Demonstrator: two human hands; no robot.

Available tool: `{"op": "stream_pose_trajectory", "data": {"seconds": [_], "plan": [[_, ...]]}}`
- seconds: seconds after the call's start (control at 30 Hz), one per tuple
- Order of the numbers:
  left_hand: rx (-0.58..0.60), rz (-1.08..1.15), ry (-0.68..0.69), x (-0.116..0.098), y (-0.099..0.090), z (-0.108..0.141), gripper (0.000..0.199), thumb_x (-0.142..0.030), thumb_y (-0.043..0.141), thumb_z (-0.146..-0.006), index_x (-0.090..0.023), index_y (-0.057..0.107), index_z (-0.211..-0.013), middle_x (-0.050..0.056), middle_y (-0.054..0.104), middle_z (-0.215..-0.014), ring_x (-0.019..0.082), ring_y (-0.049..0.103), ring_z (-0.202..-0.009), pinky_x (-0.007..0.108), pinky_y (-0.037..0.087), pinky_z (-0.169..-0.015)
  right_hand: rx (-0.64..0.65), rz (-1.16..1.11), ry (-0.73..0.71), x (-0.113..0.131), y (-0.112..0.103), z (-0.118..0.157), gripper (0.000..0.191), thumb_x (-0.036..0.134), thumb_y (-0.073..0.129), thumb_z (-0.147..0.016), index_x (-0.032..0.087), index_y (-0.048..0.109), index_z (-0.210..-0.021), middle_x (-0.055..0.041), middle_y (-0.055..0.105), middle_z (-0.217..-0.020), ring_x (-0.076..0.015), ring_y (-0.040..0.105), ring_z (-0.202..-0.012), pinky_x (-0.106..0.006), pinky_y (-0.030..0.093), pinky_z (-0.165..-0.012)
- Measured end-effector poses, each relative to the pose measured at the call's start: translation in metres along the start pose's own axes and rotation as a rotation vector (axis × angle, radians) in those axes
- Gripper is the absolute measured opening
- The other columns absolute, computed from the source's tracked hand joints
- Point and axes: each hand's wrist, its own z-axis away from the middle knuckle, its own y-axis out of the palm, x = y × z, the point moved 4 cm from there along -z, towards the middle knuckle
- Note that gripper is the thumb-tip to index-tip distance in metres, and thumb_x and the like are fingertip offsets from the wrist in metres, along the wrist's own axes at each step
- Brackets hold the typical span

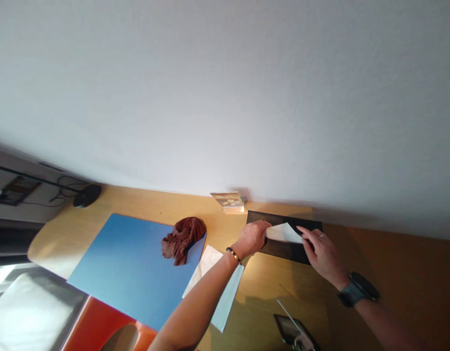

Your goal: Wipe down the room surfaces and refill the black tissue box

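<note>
Left hand: left hand (251,238), fingers curled closed, pinching the left end of a white paper (283,233); bracelet at the wrist.
Right hand: right hand (322,253), fingers extended and only loosely bent, fingertips pressing the paper's right end; watch on the wrist.
Paper position: right of frame centre, over a black tray (283,248), between both hands.
Paper axis: long axis runs left to right in the frame, tilted slightly down to the right; upper edge rises to a point.
Tray: long axis follows the paper's; far edge near the wall (225,97).
Edges: small card (228,201) just above the tray's left corner.
Open room: bare wooden table (393,263) to the right and below the tray.
Left side: white sheet (225,297) under the left forearm; blue mat (126,268) with a brown cloth (183,239) on its upper right corner.
</note>
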Motion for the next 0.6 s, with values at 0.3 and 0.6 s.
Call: {"op": "stream_pose_trajectory", "data": {"seconds": [0.3,0.6], "plan": [[-0.049,0.014,0.022,0.002,0.005,0.001,0.030,-0.014,0.042,-0.091,-0.017,0.067,-0.106,0.008,0.071,-0.102,0.020,0.067,-0.097,0.030,0.052,-0.087,-0.052,0.004,-0.030,0.004,0.001,0.000,0.034,0.021,0.044,-0.098,0.019,0.051,-0.131,-0.0055,0.061,-0.089,-0.0200,0.060,-0.082,-0.036,0.050,-0.075],[-0.461,0.294,-0.343,0.046,-0.017,0.059,0.033,-0.026,0.038,-0.096,-0.015,0.061,-0.117,0.013,0.069,-0.112,0.021,0.065,-0.103,0.037,0.052,-0.095,-0.335,-0.185,0.430,-0.028,-0.018,0.053,0.046,0.046,0.047,-0.095,0.018,0.052,-0.130,-0.0144,0.062,-0.116,-0.0251,0.062,-0.097,-0.045,0.049,-0.091]]}}
